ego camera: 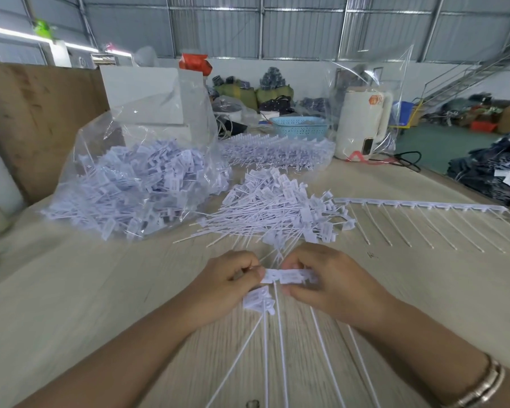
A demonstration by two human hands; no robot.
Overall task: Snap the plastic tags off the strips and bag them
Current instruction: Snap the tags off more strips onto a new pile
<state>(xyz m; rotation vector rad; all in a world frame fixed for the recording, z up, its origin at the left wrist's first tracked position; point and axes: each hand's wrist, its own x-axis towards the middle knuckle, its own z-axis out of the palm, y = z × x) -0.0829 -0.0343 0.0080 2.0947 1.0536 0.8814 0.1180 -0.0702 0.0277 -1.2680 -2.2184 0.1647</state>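
Mid-task: the bag (136,178) holds many tags, a loose pile (280,207) awaits bagging, and left hand (227,281) and right hand (324,278) both pinch a partly separated strip (289,275), with uncut strips (418,206) remaining.

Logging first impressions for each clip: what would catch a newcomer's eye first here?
Most likely the two hands at bottom centre, the left hand and right hand pinching a short strip of white plastic tags between them, thin stems trailing toward the camera. Next, the clear plastic bag heaped with loose tags at left, the unbagged pile of tags beside it, and one full strip lying at right.
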